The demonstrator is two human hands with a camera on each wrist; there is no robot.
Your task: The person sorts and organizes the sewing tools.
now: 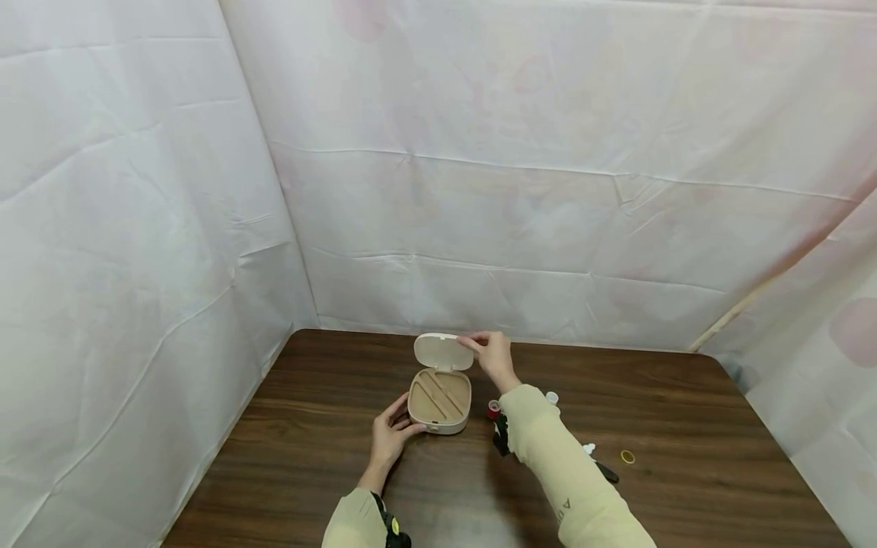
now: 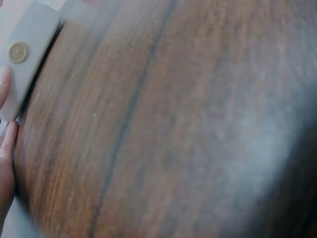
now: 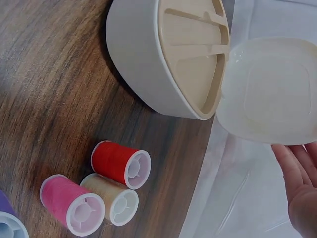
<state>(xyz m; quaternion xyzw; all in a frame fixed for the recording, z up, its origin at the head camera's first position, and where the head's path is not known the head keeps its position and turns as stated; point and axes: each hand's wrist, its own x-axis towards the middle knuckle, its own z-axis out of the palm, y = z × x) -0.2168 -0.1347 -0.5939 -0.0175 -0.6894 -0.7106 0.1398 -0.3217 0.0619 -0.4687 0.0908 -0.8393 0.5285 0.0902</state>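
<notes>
A white storage box point(image 1: 448, 429) with a beige divided tray point(image 1: 429, 407) stands on the table, its translucent hinged lid point(image 1: 438, 352) raised at the back. My left hand point(image 1: 388, 439) grips the box at its front left corner, thumb by the front and fingers along the side. A round beaded button point(image 2: 18, 52) shows on the box's front in the left wrist view. At the lid's upper right edge, my right hand point(image 1: 495, 359) pinches the rim between thumb and fingers. The tray's compartments hold nothing visible.
Right of the box stand thread spools: red point(image 3: 116, 161), beige point(image 3: 106, 188), pink point(image 3: 64, 198) and purple point(image 3: 7, 213). Farther right lie a yellow ring point(image 1: 627, 457) and a dark-handled item point(image 1: 607, 473), partly behind the right sleeve. White cloth walls point(image 1: 479, 228) border the wooden table point(image 1: 308, 426).
</notes>
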